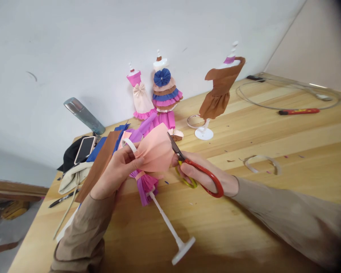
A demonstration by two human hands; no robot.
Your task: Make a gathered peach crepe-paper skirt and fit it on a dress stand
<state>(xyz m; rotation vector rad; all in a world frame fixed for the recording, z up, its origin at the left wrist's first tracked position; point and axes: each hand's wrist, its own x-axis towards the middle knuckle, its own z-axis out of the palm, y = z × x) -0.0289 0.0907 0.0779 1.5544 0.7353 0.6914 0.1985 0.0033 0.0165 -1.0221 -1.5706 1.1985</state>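
My left hand (121, 167) pinches a peach piece of thin, crepe-like material (156, 148) at its gathered left edge. A white ring-shaped strip (130, 145) shows at its fingers. In my right hand (196, 168) is a pair of scissors (207, 180) with one red and one yellow handle. The dark blades point up and left, at the right edge of the peach piece. Below the hands lies a small dress form in a pink and purple dress (146, 185), tipped over, with its white stand (170, 223) toward me.
Behind stand small forms in a pink dress (138, 94), a tiered dress (167, 91) and a brown dress (217, 91). At left are a bottle (85, 115), phone (85, 149), brown strip (98, 167) and pen (63, 199). A red cutter (299, 111) and cable (275, 108) lie right.
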